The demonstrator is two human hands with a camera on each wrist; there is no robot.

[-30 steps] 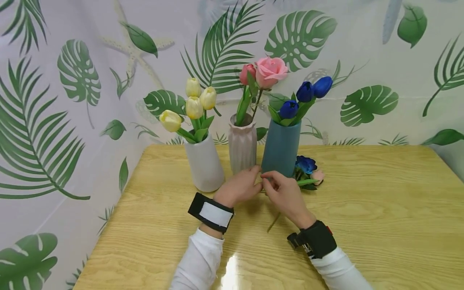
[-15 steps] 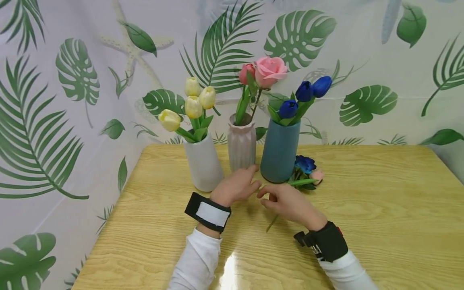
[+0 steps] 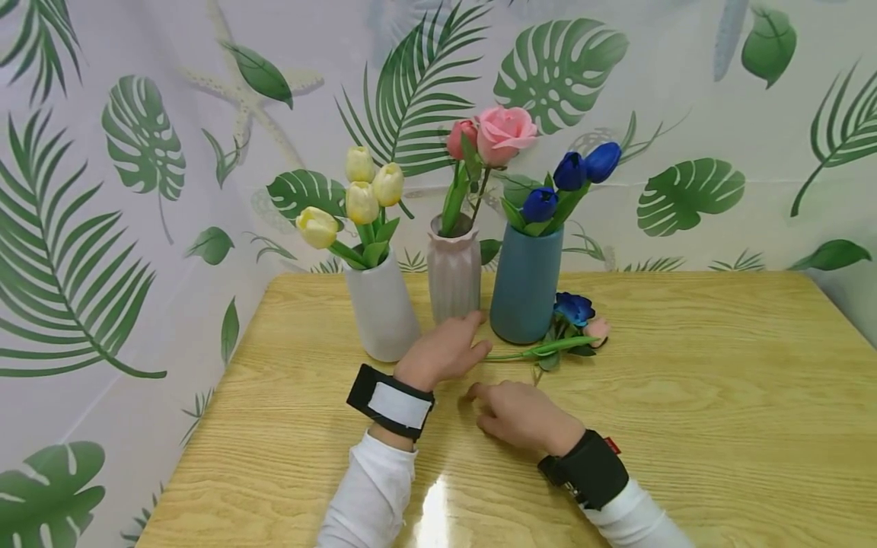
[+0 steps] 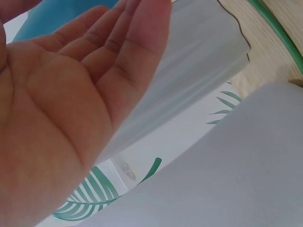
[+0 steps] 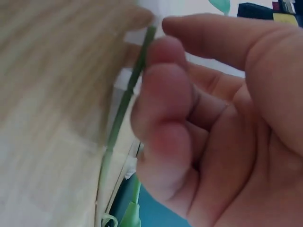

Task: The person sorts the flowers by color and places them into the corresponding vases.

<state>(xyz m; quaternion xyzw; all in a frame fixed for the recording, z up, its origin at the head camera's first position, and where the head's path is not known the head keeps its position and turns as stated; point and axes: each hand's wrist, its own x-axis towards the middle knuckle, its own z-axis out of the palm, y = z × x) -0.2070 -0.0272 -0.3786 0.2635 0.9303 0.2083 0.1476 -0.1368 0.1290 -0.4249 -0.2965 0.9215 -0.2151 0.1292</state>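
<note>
My left hand (image 3: 441, 354) lies beside the base of the pink fluted vase (image 3: 454, 278), fingers extended. In the left wrist view its palm and nearly straight fingers show in front of the fluted vase (image 4: 194, 61); contact cannot be made out. Lower right, my right hand (image 3: 527, 418) hovers low over the table, fingers loosely bent. A green flower stem (image 5: 124, 104) runs close past its fingertips in the right wrist view, with no clear grip on it. Behind the hands lie a blue flower (image 3: 574, 308), a pale pink flower (image 3: 597, 331) and a green leafy stem (image 3: 548, 348).
A white vase (image 3: 380, 304) with yellow tulips (image 3: 361, 202) stands at left. The pink vase bears a pink rose (image 3: 505, 135) and a red-pink tulip (image 3: 462, 140). At right is a blue vase (image 3: 526, 285) with blue tulips (image 3: 570, 172). A leaf-patterned backdrop (image 3: 685, 114) borders the wooden table (image 3: 719, 396).
My right hand has moved from beside the blue vase's base towards me, uncovering the green stem and covering the lower end of another stem. My left hand has hardly moved.
</note>
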